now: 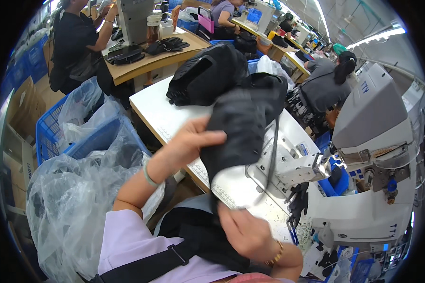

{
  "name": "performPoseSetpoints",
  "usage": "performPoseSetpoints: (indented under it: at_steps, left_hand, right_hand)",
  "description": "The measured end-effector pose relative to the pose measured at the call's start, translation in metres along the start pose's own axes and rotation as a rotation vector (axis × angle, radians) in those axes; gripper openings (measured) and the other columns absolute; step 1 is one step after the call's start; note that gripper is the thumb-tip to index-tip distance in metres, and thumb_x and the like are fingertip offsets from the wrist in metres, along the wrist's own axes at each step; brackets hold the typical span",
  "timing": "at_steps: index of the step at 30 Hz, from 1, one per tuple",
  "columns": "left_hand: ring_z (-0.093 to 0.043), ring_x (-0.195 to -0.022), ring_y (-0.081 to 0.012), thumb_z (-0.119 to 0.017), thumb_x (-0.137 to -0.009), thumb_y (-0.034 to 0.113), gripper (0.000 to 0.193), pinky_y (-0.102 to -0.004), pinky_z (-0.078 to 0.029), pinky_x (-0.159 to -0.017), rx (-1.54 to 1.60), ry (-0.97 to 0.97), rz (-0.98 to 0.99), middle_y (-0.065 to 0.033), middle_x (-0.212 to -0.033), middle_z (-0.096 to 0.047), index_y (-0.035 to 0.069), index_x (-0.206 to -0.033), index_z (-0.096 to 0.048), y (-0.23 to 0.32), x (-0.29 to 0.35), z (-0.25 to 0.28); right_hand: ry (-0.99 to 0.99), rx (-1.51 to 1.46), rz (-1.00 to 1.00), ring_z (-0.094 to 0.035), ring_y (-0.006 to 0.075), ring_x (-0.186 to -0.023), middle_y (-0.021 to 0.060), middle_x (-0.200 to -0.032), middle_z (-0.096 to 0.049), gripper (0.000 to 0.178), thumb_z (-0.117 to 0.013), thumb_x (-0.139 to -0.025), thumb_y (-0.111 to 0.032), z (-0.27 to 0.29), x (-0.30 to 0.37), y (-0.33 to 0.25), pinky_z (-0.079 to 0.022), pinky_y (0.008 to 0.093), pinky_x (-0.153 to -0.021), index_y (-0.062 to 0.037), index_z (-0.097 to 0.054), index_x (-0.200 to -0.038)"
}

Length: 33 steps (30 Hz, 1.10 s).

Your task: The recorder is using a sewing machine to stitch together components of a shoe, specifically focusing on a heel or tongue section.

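A black fabric bag piece (238, 129), blurred by motion, is held up over the white sewing-machine table (148, 101). My left hand (193, 144) grips its left edge, thumb on the near face and the other fingers partly behind. Lower down, the fingers of my right hand (245, 233) are closed on a narrow black strip that runs up toward the piece. A thin black cord or strap (273, 160) hangs in a loop at its right. Behind it on the table rests a bulky black bag (208, 73), with more black fabric beside it.
At the right stands a large sewing machine (370, 113), its arm reaching close to the fabric. Left are a blue crate (52, 127) and clear plastic bags (80, 207). Black scraps (297, 203) and loose threads lie by the machine bed. Co-workers sit at tables beyond.
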<state>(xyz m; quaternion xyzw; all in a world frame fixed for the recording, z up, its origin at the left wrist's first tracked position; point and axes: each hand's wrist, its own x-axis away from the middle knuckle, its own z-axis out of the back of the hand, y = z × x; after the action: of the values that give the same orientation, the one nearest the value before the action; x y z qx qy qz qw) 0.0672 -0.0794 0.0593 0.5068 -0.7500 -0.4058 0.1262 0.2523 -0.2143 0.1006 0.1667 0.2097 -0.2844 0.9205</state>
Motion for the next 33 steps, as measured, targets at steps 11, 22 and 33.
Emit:
performPoseSetpoints:
  at_steps: [11,22,33]
  left_hand:
    - [-0.052,-0.089,-0.0097,-0.058,-0.087,0.017,0.023,-0.0226,-0.039,-0.080,-0.679,0.645,-0.044,0.0001,-0.096,-0.058,0.004,-0.105,-0.061,0.050,-0.078,0.228]
    - [-0.047,-0.092,-0.0118,-0.048,-0.092,0.025,0.023,-0.0255,-0.038,-0.083,-0.567,0.475,-0.151,-0.0009,-0.099,-0.053,0.008,-0.106,-0.053,0.051,-0.184,0.254]
    - [-0.056,-0.077,-0.0142,-0.056,-0.089,0.015,0.016,-0.0269,-0.044,-0.072,-1.058,0.662,-1.069,-0.0067,-0.082,-0.061,0.000,-0.091,-0.060,0.045,-0.162,0.159]
  right_hand:
    - [0.029,0.106,0.045,-0.061,0.0137,-0.062,0.0123,-0.079,-0.060,0.017,-0.050,-0.079,-0.011,-0.258,-0.134,0.052,-0.047,0.0214,-0.050,0.0005,-0.060,-0.083]
    - [-0.105,-0.020,-0.480,-0.065,0.0228,-0.071,0.0206,-0.095,-0.059,0.036,-0.048,-0.080,-0.006,-0.283,-0.178,0.073,-0.052,0.0294,-0.052,0.0057,-0.049,-0.114]
    - [-0.054,-0.526,-0.141,-0.061,0.0314,-0.083,0.0207,-0.125,-0.045,0.030,-0.049,-0.079,-0.002,-0.193,-0.043,0.084,-0.051,0.0367,-0.073,0.0043,-0.051,-0.108]
